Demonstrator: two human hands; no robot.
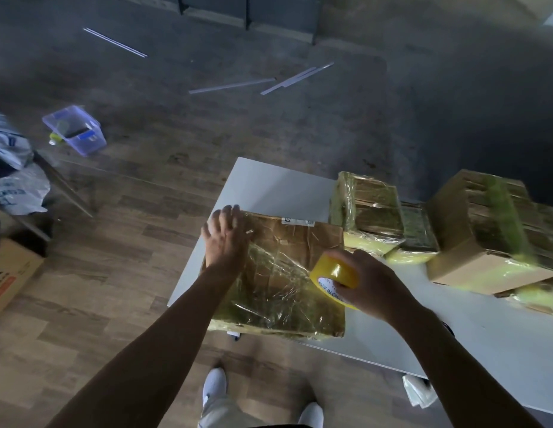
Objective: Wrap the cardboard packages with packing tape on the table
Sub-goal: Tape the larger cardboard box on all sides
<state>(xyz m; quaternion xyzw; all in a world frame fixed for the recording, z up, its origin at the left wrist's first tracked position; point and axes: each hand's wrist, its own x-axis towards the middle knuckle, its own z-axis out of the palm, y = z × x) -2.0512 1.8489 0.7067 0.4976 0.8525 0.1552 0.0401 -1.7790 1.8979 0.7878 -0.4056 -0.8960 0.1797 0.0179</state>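
As L (227, 234) presses pkg (284, 248), R (372, 284) grips tape (332, 271).

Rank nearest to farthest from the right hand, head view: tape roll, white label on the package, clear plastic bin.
1. Tape roll: held in the right hand.
2. White label: far edge of the package.
3. Clear plastic bin: floor, far left.

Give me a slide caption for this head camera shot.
Left hand presses a tape-wrapped cardboard package on the table while right hand grips the tape roll.
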